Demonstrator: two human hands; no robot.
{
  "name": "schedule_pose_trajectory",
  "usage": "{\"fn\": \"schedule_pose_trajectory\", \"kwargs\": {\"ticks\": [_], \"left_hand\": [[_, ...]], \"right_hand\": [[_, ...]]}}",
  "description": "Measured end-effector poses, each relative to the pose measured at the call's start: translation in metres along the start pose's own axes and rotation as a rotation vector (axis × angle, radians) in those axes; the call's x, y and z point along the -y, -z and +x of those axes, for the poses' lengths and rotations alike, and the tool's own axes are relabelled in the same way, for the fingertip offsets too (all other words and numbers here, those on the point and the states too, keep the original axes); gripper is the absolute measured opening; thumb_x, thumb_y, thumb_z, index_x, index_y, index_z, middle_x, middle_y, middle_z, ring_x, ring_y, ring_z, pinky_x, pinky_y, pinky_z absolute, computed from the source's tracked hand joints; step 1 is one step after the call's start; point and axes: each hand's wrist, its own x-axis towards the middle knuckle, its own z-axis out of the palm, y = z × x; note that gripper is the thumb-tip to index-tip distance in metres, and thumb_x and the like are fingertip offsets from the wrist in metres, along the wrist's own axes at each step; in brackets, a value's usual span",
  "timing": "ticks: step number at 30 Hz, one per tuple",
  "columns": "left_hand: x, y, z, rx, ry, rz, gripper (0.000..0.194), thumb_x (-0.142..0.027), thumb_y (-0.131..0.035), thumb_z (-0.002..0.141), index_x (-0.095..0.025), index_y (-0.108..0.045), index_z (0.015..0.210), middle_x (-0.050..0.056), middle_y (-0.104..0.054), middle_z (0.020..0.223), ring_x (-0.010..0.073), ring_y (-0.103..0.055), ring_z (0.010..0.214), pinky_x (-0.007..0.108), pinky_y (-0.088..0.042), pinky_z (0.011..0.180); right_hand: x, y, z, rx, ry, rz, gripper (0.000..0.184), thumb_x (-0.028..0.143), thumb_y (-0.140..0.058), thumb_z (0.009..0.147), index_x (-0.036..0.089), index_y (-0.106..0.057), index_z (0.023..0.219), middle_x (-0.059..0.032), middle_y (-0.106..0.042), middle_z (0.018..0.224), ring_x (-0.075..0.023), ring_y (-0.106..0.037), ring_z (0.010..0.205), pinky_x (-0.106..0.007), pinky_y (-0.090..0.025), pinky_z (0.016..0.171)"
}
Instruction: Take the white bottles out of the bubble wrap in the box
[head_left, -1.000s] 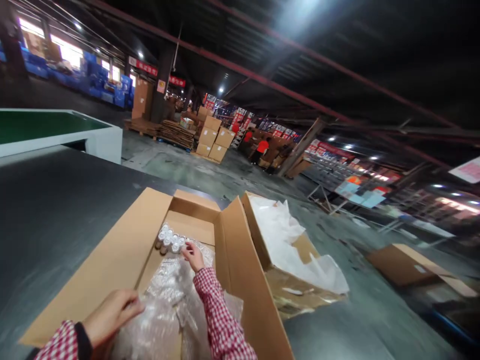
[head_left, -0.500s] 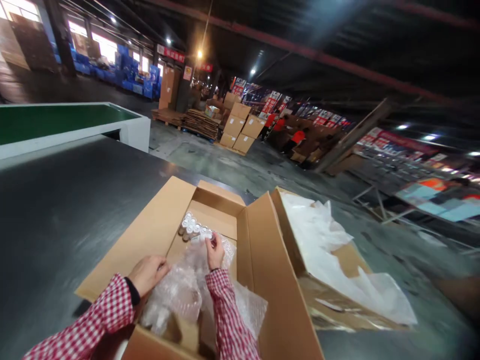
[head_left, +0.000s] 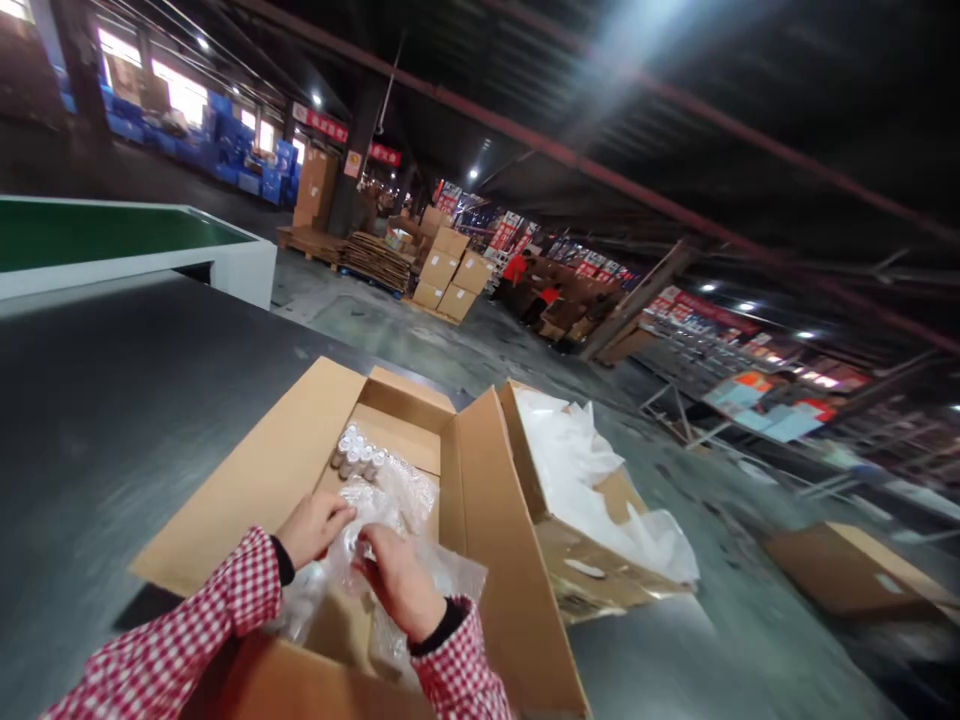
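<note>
An open cardboard box [head_left: 259,480] stands before me with its flaps folded out. Inside lies crumpled clear bubble wrap [head_left: 409,490], and several silver-topped cylinders [head_left: 358,452] are grouped toward the far end. My left hand [head_left: 313,530] is closed in a pinch at the left edge of the wrap. Facing it, my right hand [head_left: 401,578] curls its fingers around a bunched part of the wrap. Whatever is inside that bunch is too blurred to name.
Touching the box on the right is a second carton [head_left: 555,560] with white plastic sheeting [head_left: 566,440] spilling out. Both rest on a dark table [head_left: 187,370]. A green conveyor [head_left: 112,230] runs at the left. Stacked cartons [head_left: 450,270] and people in orange stand farther off.
My right hand has drawn back from beside the cylinders toward me, and my left hand has moved farther in over the wrap. The two are now close together. The view has turned right.
</note>
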Motion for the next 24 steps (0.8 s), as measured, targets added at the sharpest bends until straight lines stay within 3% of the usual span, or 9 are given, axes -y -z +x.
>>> {"fn": "schedule_pose_trajectory", "kwargs": {"ticks": [3,5,9,11,13,16,19,22,24], "left_hand": [[-0.008,-0.005,-0.007,0.028,-0.022,-0.042,0.043,-0.051,-0.035,0.087,-0.019,-0.043,0.059,0.002,-0.048,0.049,0.016,-0.05,0.048,0.028,-0.035,0.054],[-0.011,-0.006,-0.013,0.051,-0.023,-0.072,0.044,-0.052,-0.036,0.087,-0.019,-0.046,0.061,0.002,-0.05,0.051,0.0158,-0.052,0.048,0.027,-0.036,0.051],[-0.015,0.0,-0.023,0.013,-0.004,-0.229,0.05,-0.062,-0.04,0.087,-0.018,-0.045,0.063,0.0,-0.048,0.051,0.0152,-0.056,0.045,0.024,-0.04,0.047],[-0.017,0.006,-0.024,-0.026,-0.005,-0.293,0.053,-0.066,-0.044,0.084,-0.018,-0.043,0.062,-0.001,-0.047,0.052,0.0147,-0.056,0.044,0.023,-0.039,0.045],[-0.02,0.011,-0.022,-0.055,-0.004,-0.305,0.054,-0.068,-0.046,0.083,-0.017,-0.045,0.064,-0.001,-0.047,0.053,0.0149,-0.057,0.044,0.022,-0.04,0.045],[-0.027,0.011,-0.015,-0.099,0.047,-0.37,0.059,-0.072,-0.049,0.078,-0.014,-0.055,0.074,-0.001,-0.05,0.057,0.0153,-0.058,0.047,0.023,-0.043,0.046],[-0.038,0.012,-0.014,-0.078,0.115,-0.593,0.071,-0.08,-0.061,0.067,-0.011,-0.058,0.085,-0.003,-0.047,0.062,0.0125,-0.055,0.049,0.022,-0.045,0.049],[-0.037,0.024,-0.026,0.052,0.118,-0.722,0.078,-0.077,-0.071,0.063,-0.01,-0.058,0.102,-0.002,-0.05,0.07,0.012,-0.055,0.058,0.024,-0.05,0.058],[-0.019,0.035,-0.038,0.107,0.078,-0.614,0.086,-0.068,-0.075,0.069,-0.014,-0.049,0.13,0.002,-0.057,0.082,0.0172,-0.06,0.073,0.029,-0.054,0.071]], "right_hand": [[0.013,-0.005,0.001,0.146,0.033,0.012,0.028,0.022,-0.042,0.096,0.018,-0.067,0.108,-0.0122,-0.067,0.107,-0.0246,-0.065,0.094,-0.041,-0.054,0.085],[0.015,-0.001,-0.005,0.116,0.099,0.149,0.033,0.026,-0.038,0.099,0.021,-0.067,0.115,-0.0118,-0.066,0.116,-0.0235,-0.064,0.106,-0.041,-0.052,0.095],[-0.02,-0.003,-0.034,-0.296,0.008,0.517,0.038,0.045,-0.049,0.097,0.023,-0.062,0.126,-0.0136,-0.068,0.121,-0.0236,-0.066,0.11,-0.044,-0.052,0.099],[-0.048,-0.018,-0.049,-0.395,-0.111,0.714,0.07,0.063,-0.064,0.083,0.023,-0.051,0.139,-0.0178,-0.059,0.138,-0.0286,-0.06,0.124,-0.049,-0.048,0.107],[-0.069,-0.04,-0.055,-0.273,-0.203,0.795,0.111,0.07,-0.079,0.061,0.021,-0.035,0.151,-0.0213,-0.04,0.155,-0.035,-0.041,0.143,-0.056,-0.035,0.117],[-0.072,-0.076,-0.046,-0.073,-0.262,0.726,0.137,0.057,-0.092,0.042,0.019,-0.025,0.156,-0.0208,-0.025,0.162,-0.0405,-0.022,0.15,-0.06,-0.02,0.123],[-0.051,-0.094,-0.022,-0.184,-0.204,0.759,0.112,0.048,-0.088,0.055,0.024,-0.037,0.151,-0.0136,-0.039,0.157,-0.0382,-0.033,0.146,-0.058,-0.021,0.123],[-0.034,-0.097,-0.008,-0.332,-0.222,1.052,0.061,0.058,-0.069,0.076,0.026,-0.065,0.127,-0.0092,-0.065,0.133,-0.0324,-0.059,0.125,-0.055,-0.039,0.113],[-0.034,-0.097,-0.012,-0.365,-0.27,1.166,0.055,0.067,-0.065,0.076,0.023,-0.074,0.107,-0.0102,-0.073,0.112,-0.0323,-0.067,0.106,-0.054,-0.051,0.099]]}}
